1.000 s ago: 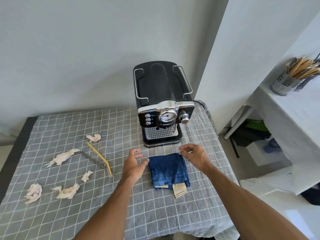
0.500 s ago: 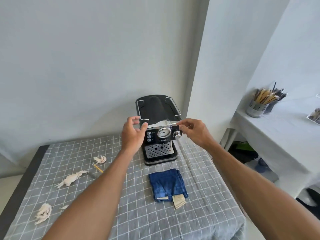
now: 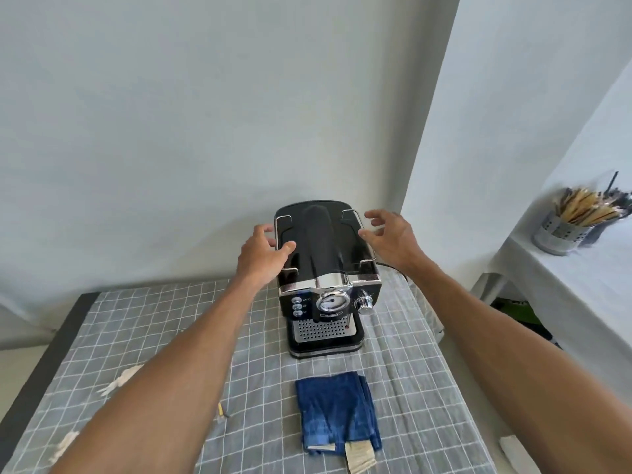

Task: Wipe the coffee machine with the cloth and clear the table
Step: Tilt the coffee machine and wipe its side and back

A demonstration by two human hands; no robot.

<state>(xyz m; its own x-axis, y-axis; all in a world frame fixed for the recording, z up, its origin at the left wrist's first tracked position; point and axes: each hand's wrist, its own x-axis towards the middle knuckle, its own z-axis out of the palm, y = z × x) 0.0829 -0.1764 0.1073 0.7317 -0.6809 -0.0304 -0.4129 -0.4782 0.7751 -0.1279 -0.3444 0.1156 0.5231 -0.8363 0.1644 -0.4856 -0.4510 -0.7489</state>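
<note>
The black and chrome coffee machine (image 3: 325, 268) stands at the back of the table with the grey checked tablecloth (image 3: 403, 388). My left hand (image 3: 261, 256) grips the machine's top left edge, thumb on the lid and fingers at the left rail. Beside the top right rail hovers my right hand (image 3: 390, 241), fingers spread and holding nothing; whether it touches the rail is unclear. The folded blue cloth (image 3: 337, 412) lies flat on the table in front of the machine, a pale tag at its near edge.
Crumpled paper scraps (image 3: 119, 381) lie on the left of the table, partly hidden by my left forearm, with the tip of a yellow straw (image 3: 221, 410). A metal utensil holder (image 3: 564, 227) stands on a white shelf to the right. Walls close in behind and to the right.
Both hands left the blue cloth, rose past the machine's front panel and now sit at the two sides of its top. The camera tilted up and moved closer.
</note>
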